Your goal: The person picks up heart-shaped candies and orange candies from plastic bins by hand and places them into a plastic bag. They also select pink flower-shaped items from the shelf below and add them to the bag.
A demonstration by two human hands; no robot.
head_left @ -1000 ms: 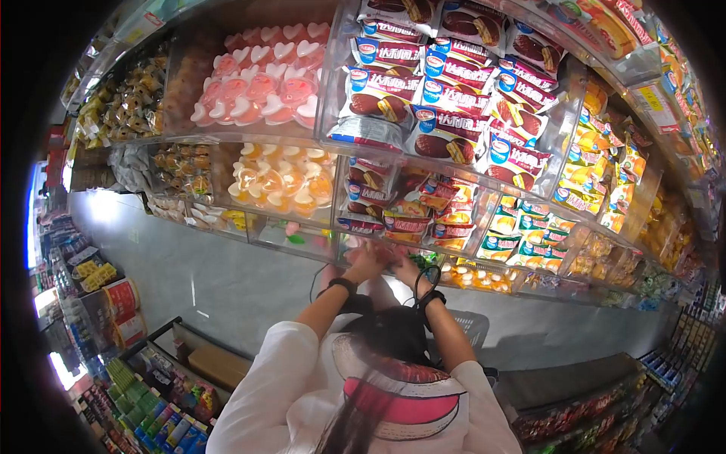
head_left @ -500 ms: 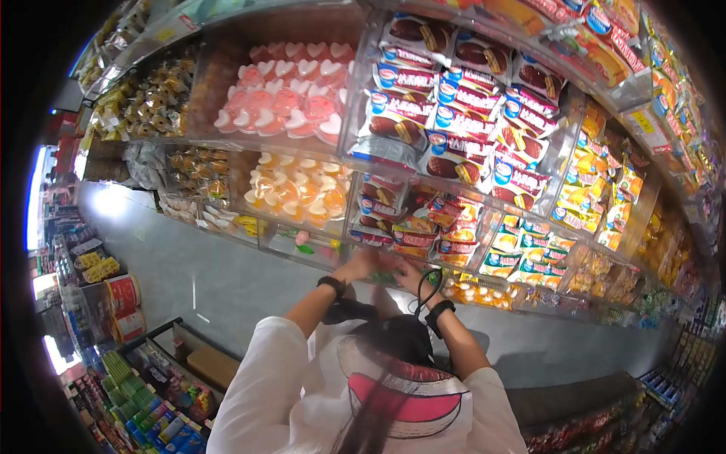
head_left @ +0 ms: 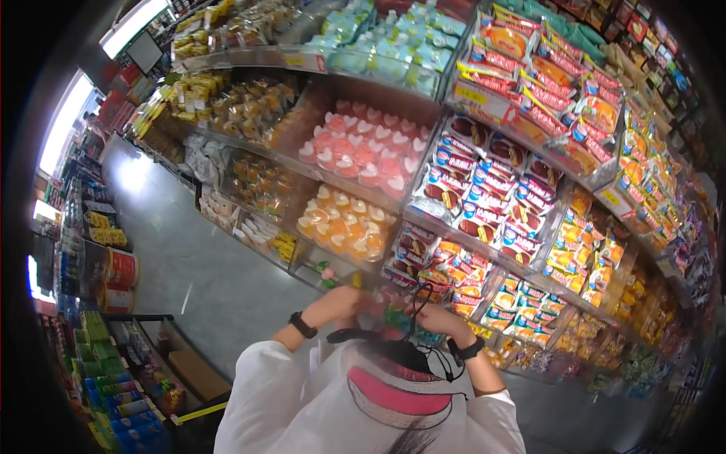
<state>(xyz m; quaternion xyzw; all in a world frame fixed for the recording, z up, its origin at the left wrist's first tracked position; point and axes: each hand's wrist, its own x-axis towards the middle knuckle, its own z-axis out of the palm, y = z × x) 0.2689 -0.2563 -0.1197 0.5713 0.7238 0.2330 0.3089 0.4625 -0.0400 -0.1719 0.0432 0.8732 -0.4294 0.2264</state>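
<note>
My left hand (head_left: 344, 303), with a black band at the wrist, has its fingers curled in front of the lower shelf bins. Level with it on the right is my right hand (head_left: 442, 321), also curled and wearing a black wristband. Between the two lies a blurred pink and green thing (head_left: 394, 315); its kind cannot be made out, and both hands seem to be at its sides. A thin black cord (head_left: 414, 309) loops beside my right hand. Close by my left hand, a pink flower-shaped item with green (head_left: 327, 272) sits in a clear bin.
Clear shelf bins hold pink heart-topped cups (head_left: 363, 147), orange heart-topped cups (head_left: 344, 225), packaged chocolate pies (head_left: 484, 189) and red-yellow snack packs (head_left: 537, 83). Grey floor (head_left: 204, 265) runs along the left. Behind on the left stands a rack of green and blue packages (head_left: 121, 393).
The view has swung up and left, bringing the upper shelves in. My hands have moved further apart and back toward my body, with the pink and green thing now showing between them.
</note>
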